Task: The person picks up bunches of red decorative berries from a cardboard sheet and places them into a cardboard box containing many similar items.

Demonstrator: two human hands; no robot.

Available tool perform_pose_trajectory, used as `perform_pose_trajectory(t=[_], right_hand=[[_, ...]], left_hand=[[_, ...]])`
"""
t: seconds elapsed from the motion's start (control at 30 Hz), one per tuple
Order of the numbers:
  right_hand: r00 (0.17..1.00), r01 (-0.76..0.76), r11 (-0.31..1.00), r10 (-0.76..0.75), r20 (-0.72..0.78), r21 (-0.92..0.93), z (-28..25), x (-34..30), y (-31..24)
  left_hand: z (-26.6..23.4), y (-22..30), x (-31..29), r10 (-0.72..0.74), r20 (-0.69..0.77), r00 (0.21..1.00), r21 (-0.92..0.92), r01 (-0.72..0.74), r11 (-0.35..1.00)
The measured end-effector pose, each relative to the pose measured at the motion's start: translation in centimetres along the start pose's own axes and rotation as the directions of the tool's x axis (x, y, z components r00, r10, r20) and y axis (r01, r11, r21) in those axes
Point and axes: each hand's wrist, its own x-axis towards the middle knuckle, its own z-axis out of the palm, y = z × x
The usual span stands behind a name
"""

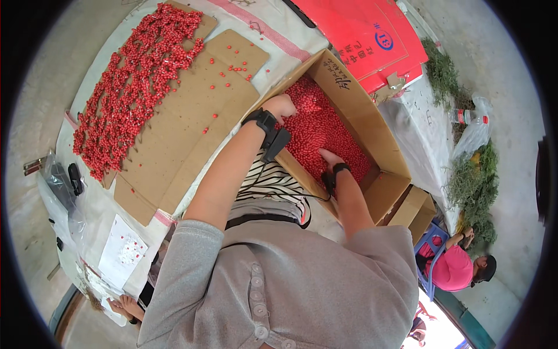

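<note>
In the cardboard box (372, 125), both hands, left (280, 106) and right (330, 158), open, sunk among red beads (319, 131); could scatter beads overboard if scooped carelessly.

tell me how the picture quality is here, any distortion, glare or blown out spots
Head view: strong fisheye bend, so the cardboard box and the flat cardboard sheet curve toward a black round rim; daylight is soft and even, with faint shadows; the lower right corner is blown out white; the left hand and right hand in the red berries look sharp, while individual berries blur together.
</note>
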Motion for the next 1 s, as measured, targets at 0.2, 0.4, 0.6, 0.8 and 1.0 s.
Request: perform_pose_trajectory(t=[0.2,0.4,0.6,0.8,1.0], right_hand=[[0.900,0.279,0.911,-0.359,0.248,0.303,-3.0,-7.6,-1.8],[0.659,0.478,0.656,-0.707,0.255,0.585,-2.7,-13.6,-3.9],[0.200,0.956,0.249,-0.940,-0.278,-0.154,0.1,-17.2,-8.0],[-0.107,0.648,0.091,-0.972,-0.209,-0.756,1.8,-19.4,-9.0],[0.183,0.682,0.403,-0.902,-0.392,-0.610,0.6,-9.0,-4.5]], left_hand=[[0.1,0.2,0.3,0.013,0.046,0.999,-0.002,-0.013,1.000],[0.2,0.6,0.3,-0.018,0.031,0.999,0.013,0.017,1.000],[0.5,0.1,1.1,0.003,0.024,1.000,0.042,-0.004,0.999],[0.4,0.0,1.0,-0.005,0.044,0.999,0.051,0.002,0.999],[0.0,0.2,0.2,0.013,0.017,1.000,0.028,-0.014,1.000]])
